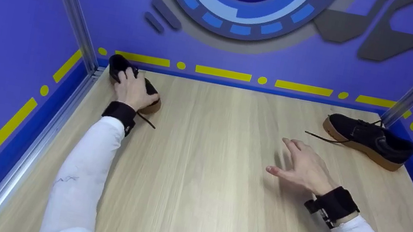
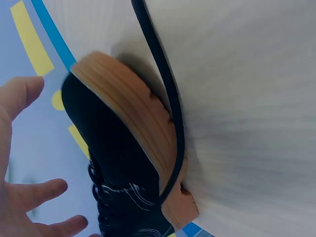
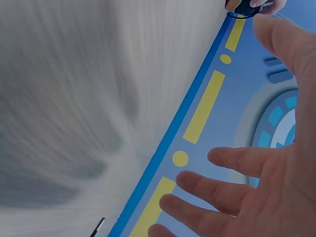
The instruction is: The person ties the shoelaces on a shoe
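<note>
At the far left corner of the table, a black lace-up shoe [image 1: 116, 63] with a brown sole stands with its toe toward the front right. My left hand [image 1: 134, 89] is over it with fingers spread; in the left wrist view the thumb and fingers look apart from the shoe [image 2: 116, 136]. One loose lace [image 2: 170, 94] trails beside the sole. My right hand [image 1: 305, 167] hovers over the wood, fingers extended and holding nothing. Beyond it, at the far right, lies a matching black shoe [image 1: 364, 135], its toe pointing left and a lace [image 1: 325, 139] stretched out on the table.
The light wooden tabletop [image 1: 203, 183] is bounded by blue panels with yellow dashes at the back [image 1: 225, 57] and sides. Metal posts [image 1: 75, 3] rise at both back corners. A metal rail [image 1: 33, 157] runs along the left edge.
</note>
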Demonstrator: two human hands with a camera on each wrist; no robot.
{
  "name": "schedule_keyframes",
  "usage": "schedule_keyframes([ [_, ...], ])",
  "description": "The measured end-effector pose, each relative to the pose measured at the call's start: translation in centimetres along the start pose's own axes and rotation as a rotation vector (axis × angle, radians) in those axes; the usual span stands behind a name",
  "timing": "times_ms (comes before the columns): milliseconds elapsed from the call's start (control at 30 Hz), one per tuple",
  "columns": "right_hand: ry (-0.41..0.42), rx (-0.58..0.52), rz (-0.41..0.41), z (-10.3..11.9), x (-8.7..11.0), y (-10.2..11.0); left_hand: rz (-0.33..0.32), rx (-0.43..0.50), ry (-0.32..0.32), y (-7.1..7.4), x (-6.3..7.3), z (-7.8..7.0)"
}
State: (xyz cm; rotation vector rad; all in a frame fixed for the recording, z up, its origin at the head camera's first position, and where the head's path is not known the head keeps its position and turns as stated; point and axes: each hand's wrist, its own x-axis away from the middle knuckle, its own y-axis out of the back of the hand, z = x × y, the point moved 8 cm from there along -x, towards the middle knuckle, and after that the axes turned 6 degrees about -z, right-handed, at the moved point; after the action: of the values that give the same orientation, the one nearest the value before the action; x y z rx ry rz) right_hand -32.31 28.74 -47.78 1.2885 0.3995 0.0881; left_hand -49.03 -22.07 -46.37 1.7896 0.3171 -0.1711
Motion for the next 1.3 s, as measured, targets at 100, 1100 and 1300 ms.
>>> schedule_keyframes([
  [100, 0.016, -0.005, -0.015, 0.4, 0.0, -0.1, -0.014, 0.002, 0.007, 0.0, -0.8, 0.8],
  [1100, 0.141, -0.149, -0.01, 6.1, -1.5, -2.9, 0.071, 0.123, 0.053, -0.3, -3.1, 5.8],
  [1300, 0.13, -0.171, 0.001, 6.8, -1.4, -3.6, 0.093, 0.108, 0.068, -0.4, -3.0, 6.1],
])
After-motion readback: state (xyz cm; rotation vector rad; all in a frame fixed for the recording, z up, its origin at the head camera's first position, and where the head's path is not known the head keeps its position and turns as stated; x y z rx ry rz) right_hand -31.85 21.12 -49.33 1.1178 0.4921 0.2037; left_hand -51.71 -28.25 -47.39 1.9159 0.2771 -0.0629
